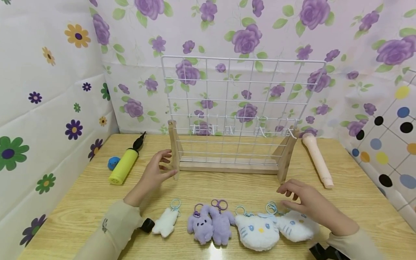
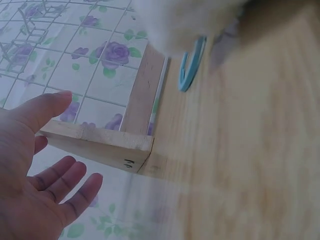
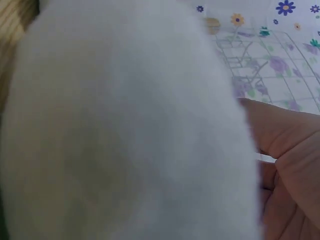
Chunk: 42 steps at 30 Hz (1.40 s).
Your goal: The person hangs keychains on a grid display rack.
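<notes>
A white wire grid rack on a wooden base [image 1: 227, 167] stands mid-table. My left hand [image 1: 157, 169] is beside its left wooden upright [image 1: 174, 144], thumb and fingers spread and holding nothing. In the left wrist view, the fingers are apart near the wooden end piece [image 2: 100, 140]. My right hand [image 1: 303, 200], fingers loosely bent, hovers over a white cat plush keychain [image 1: 298, 228] near the rack's right upright [image 1: 287, 155]. White plush [image 3: 125, 125] fills most of the right wrist view and hides part of that hand.
Along the front lie another white cat plush [image 1: 258, 234], two purple plush keychains [image 1: 202, 229] and a small white plush [image 1: 165, 222]. A yellow pump [image 1: 124, 167] and blue toy [image 1: 113, 162] sit left; a pale pink microphone-shaped thing [image 1: 317, 160] lies right. Several white hooks [image 1: 261, 131] hang on the grid.
</notes>
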Motion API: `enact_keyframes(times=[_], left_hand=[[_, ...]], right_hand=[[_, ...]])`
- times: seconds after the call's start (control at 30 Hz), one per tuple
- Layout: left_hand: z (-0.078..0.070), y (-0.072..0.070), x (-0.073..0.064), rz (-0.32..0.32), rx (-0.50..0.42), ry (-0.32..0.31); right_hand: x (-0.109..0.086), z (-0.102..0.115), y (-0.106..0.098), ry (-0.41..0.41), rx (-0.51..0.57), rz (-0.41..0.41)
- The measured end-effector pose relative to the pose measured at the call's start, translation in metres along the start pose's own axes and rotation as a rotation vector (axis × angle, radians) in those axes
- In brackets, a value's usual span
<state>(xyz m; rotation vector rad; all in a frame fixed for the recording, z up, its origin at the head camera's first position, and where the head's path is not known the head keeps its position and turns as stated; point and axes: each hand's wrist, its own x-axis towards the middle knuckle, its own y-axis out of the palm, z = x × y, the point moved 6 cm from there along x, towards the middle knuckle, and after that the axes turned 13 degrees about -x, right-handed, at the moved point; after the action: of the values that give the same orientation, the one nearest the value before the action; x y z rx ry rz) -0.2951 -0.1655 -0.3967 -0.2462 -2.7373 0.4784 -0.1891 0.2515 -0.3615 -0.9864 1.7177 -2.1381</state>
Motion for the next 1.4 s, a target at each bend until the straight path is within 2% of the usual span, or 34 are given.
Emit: enact_keyframes(times=[0.23,0.43,0.57,0.87,1.07,1.4], left_hand=[[0.004,0.005,0.001,-0.035,-0.016,0.001],[0.011,0.007,-0.001,-0.069,-0.072,-0.029],[0.014,0.008,-0.002,-0.080,-0.078,-0.040],[0.021,0.011,0.000,-0.108,-0.045,-0.023],[0.020,0.011,0.001,-0.111,-0.052,-0.009],[0.021,0.011,0.000,-0.109,-0.042,-0.006]], right_hand=[[0.000,-0.001,0.016,-0.005,0.061,0.102],[0.002,-0.003,0.029,0.069,0.065,0.234],[0.002,-0.003,0.034,0.103,0.108,0.286],[0.002,-0.003,0.041,0.077,0.105,0.302],[0.003,-0.002,0.043,0.067,0.091,0.307],[0.003,0.000,0.051,0.130,0.039,0.354]])
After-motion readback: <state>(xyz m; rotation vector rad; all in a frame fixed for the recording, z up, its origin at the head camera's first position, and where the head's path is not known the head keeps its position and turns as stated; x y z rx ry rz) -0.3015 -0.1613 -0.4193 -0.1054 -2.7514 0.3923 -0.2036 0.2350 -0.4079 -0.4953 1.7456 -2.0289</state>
